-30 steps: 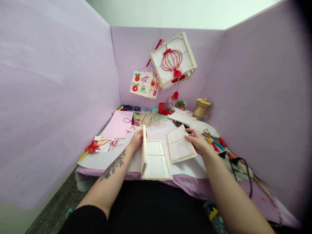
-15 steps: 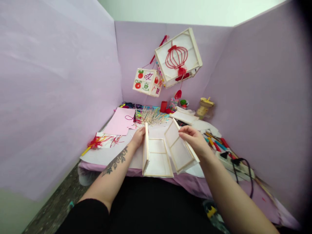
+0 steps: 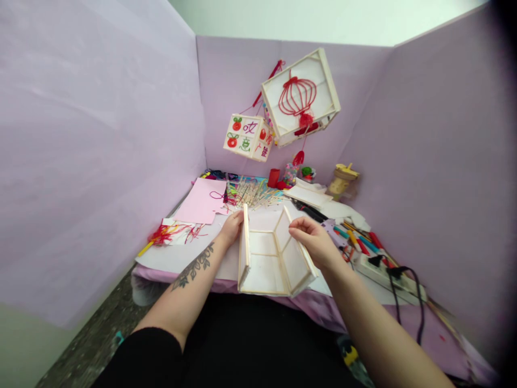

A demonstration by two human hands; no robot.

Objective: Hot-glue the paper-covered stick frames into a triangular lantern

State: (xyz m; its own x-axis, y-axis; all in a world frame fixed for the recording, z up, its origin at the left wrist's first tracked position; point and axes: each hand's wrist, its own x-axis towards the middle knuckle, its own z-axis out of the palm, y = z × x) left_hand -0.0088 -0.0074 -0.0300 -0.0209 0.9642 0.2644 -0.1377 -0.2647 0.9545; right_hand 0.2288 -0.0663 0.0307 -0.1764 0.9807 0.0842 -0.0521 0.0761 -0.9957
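Between my hands is an open lantern frame (image 3: 264,269) of thin wooden sticks backed with white paper, at the table's front edge. My left hand (image 3: 233,227) is closed on its upright left side panel, the fingers partly hidden behind the wood. On the right, a matching framed panel (image 3: 293,253) leans outward, its lower edge against the base panel; whether the two are joined I cannot tell. My right hand (image 3: 312,237) pinches this panel near its upper right edge, thumb and fingers together.
Two finished lanterns (image 3: 301,102) hang at the back wall. Loose sticks (image 3: 256,193), pink paper (image 3: 202,200) and red tassels (image 3: 161,235) lie behind and to the left. Right are markers (image 3: 357,241), pliers (image 3: 309,209), a power strip (image 3: 383,272) with black cords, and a lidded cup (image 3: 342,180).
My right hand has moved left, bringing the right panel against the edge of the base panel and closing the gap between them. My left hand holds its side as before.
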